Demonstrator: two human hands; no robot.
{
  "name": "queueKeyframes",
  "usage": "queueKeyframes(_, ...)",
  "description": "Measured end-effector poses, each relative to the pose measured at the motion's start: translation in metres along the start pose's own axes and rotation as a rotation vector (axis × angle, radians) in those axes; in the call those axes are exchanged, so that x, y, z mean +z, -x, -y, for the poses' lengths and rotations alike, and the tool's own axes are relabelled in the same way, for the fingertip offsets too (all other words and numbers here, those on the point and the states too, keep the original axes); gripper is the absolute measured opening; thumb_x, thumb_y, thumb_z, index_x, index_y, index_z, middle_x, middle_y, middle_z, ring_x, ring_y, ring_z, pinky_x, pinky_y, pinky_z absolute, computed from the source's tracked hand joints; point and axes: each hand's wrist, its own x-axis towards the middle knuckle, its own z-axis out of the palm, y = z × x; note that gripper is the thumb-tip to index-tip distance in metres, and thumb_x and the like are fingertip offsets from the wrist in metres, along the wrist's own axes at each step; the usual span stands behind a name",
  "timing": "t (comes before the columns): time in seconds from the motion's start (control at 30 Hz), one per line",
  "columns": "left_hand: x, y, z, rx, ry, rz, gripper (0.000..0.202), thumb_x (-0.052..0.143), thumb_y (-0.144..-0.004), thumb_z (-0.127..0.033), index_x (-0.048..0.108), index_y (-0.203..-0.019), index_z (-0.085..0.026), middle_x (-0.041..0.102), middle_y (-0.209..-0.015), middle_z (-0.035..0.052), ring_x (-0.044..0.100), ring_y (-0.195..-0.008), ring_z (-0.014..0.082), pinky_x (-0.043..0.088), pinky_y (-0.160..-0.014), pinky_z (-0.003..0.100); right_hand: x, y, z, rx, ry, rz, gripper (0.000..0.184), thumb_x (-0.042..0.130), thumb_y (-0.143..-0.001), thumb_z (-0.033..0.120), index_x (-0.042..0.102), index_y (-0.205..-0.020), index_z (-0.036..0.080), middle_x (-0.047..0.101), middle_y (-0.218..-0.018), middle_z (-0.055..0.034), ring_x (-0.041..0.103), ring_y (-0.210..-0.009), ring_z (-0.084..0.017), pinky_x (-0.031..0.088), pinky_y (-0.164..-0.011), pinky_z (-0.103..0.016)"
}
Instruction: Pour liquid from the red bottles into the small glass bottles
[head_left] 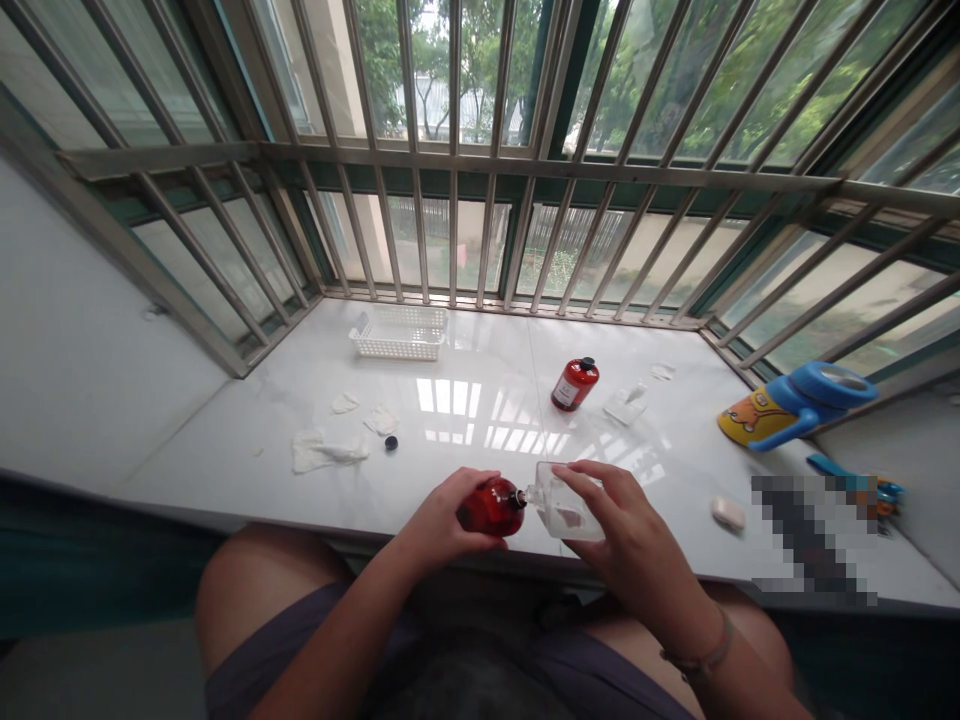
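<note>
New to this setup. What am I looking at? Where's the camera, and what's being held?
No machine here: one camera worn on a person's head looks down at their two bare hands. They sit at a white stone sill below a barred window. The left hand grips a red bottle, its neck tipped toward a clear square bottle held by the right hand. On the sill lie a second red bottle, a white plastic basket, a small black cap and crumpled white tissues.
</note>
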Motion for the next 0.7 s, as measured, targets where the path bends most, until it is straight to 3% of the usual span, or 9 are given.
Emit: queueKeyframes(0.7, -0.0010, -0.0007, 0.0003, -0.017, -0.002, -0.006, 0.091, 0.102, -0.066, -0.035, 0.061, -0.147, -0.032, 0.067, -0.142, 0.0080, 0.066, -0.130, 0.0328, 0.053, -0.115, 0.048, -0.0013, -0.0002, 0.0010, -0.027, 0.024, -0.014, 0.079, 0.063, -0.086, 0.001, 0.049, -0.157, 0.033, 0.059, -0.141, -0.0132, 0.059, -0.131, -0.034, 0.058, -0.108, -0.057)
